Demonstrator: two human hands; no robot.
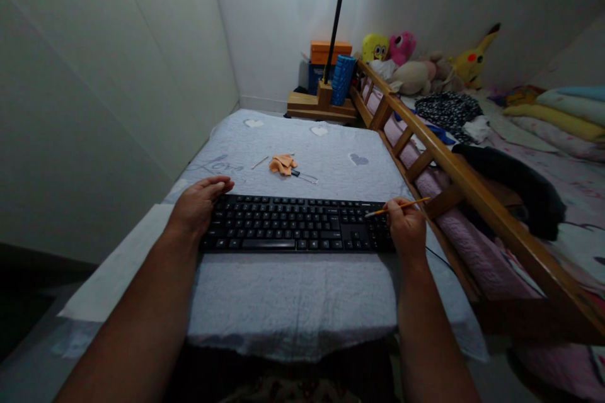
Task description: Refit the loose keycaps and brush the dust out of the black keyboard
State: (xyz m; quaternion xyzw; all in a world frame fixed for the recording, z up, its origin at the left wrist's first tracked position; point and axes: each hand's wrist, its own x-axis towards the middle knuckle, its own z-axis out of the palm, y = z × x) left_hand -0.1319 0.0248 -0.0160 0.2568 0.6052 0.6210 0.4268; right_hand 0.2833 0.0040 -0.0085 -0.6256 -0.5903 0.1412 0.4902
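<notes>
A black computer keyboard lies flat across the cloth-covered table in front of me. My left hand grips its left end, with the fingers together at the far left corner. At the right end, my right hand is closed around a thin brush with a yellow-orange handle. The brush's pale tip points left over the keys near the number pad. Beyond the keyboard lie a crumpled orange cloth, a wire keycap puller with a black handle, and a thin stick.
A white sheet lies at the table's left side. The keyboard's cable runs off to the right. A wooden bed rail borders the right side, with plush toys behind it. A lamp pole stands at the back.
</notes>
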